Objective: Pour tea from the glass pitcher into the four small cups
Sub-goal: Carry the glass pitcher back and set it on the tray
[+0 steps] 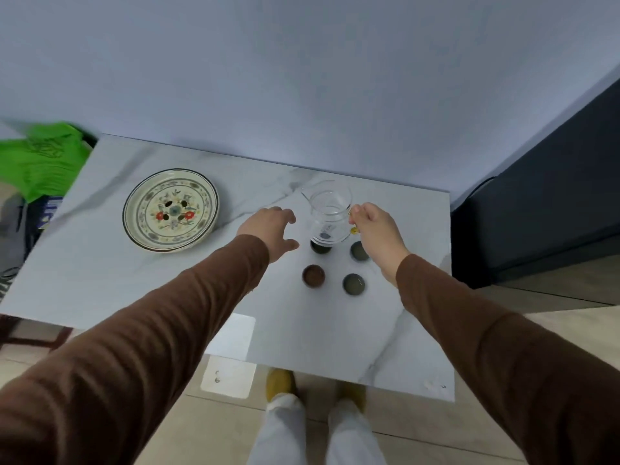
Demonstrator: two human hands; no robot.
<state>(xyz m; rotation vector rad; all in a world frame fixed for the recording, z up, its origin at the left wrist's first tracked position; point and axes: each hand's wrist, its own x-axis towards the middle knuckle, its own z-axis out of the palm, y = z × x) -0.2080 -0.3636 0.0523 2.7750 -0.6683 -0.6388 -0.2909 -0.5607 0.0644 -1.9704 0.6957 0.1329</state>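
Standing upright on the tabletop (335, 330), the glass pitcher (328, 216) sits between my two hands, its spout turned away from me and to the left, and what looks like a handle with a small yellow bead on the side facing my right hand (375, 226). That hand is the nearer one: its fingers are curled in narrow at the handle side, touching or just about to pinch it, though I cannot tell whether the grip has actually closed. A little dark liquid shows at the pitcher's bottom, so I judge there is not much tea left in it.

My left hand (271, 229) hovers just beside the pitcher's other side, fingers spread wide, holding nothing and touching nothing I can make out.

Just on my side of the pitcher are the four small cups in a square: the dark cup (320, 247) right at the pitcher's foot, a grey-green cup (359, 251) under my right wrist, a brown cup (313, 276) and another grey-green cup (353, 284) closer to me. Whether they hold tea I cannot say for certain.

Well off beyond my left hand lies a flowered plate (171, 209).
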